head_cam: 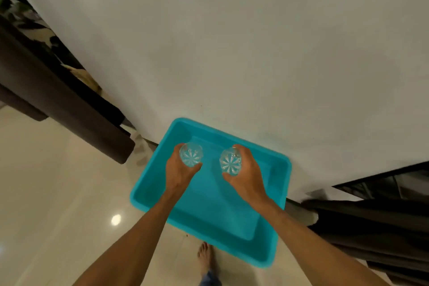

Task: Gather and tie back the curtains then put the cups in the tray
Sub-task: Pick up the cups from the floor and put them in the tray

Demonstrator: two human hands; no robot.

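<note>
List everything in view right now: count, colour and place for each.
tray: 1, turquoise, below the hands, against the wall
cups: 2, clear cut glass, left cup and right cup side by side over the tray
curtains: 2, dark brown, left curtain at the wall's left edge, right curtain at lower right
glass pane: 1, black-framed, above the right curtain
wall: 1, white, upper frame
floor: 1, glossy cream tile, lower left
foot: 1, bare, beside the tray's near edge
left hand: 1, fingers round the left cup
right hand: 1, fingers round the right cup
</note>
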